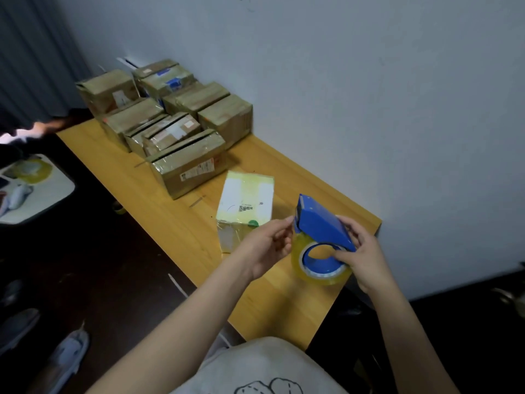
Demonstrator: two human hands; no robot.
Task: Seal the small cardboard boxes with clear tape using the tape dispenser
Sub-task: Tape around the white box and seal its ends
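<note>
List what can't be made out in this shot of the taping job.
Head view only:
- Tape end: the left hand covers the front of the dispenser, so whether tape is pulled free is hidden.
- White box: its label print is too small to read, and its far side is out of sight.
- Brown boxes: the rear ones are partly blocked by the front ones.
- Table: the near corner is hidden by the person's clothing.

Makeshift packing room — wooden table (176, 231), stacked taped parcels (170, 120), bare wall (369, 81)

A wooden table (181, 231) stands against a pale wall (369, 95), above a dark floor (113, 280), beside a grey curtain (34, 52).
</note>
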